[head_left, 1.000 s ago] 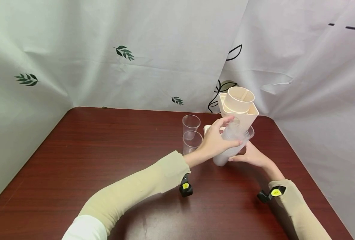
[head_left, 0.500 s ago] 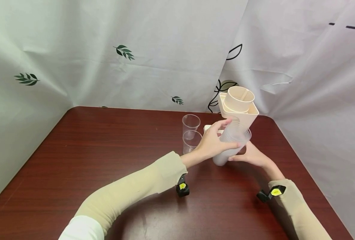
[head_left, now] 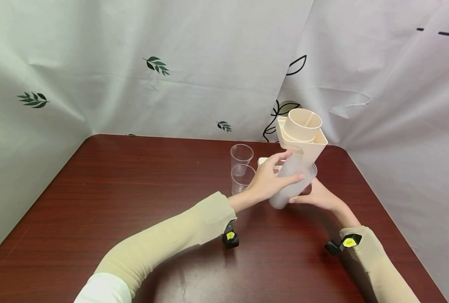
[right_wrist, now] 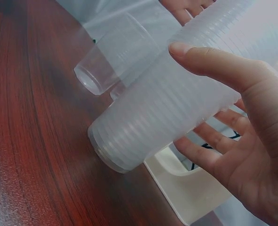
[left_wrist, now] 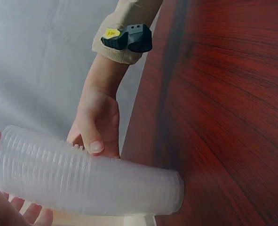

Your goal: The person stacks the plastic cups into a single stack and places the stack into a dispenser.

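Note:
A tall stack of nested clear plastic cups [head_left: 289, 187] leans over the table, its rims up and to the right and its closed end low near the tabletop. My left hand [head_left: 267, 181] grips the rim end, thumb on the near side and fingers on the far side. Around the middle of the stack, my right hand [head_left: 322, 196] holds it from the right. The right wrist view shows the stack [right_wrist: 148, 113] between that hand's thumb and fingers. In the left wrist view, the right thumb lies against the stack [left_wrist: 120, 186].
Two single clear cups, a far one [head_left: 241, 154] and a near one [head_left: 243, 176], stand upright left of the stack. Behind the hands rises a cream holder [head_left: 304, 134] with a round open top; its base [right_wrist: 190, 193] touches the table [head_left: 133, 189]. Patterned white curtain [head_left: 194, 84] surrounds the table.
The rim that stuck out at the stack's upper right has drawn in closer to the others. My left hand has shifted slightly left and down; my right hand has stayed about still.

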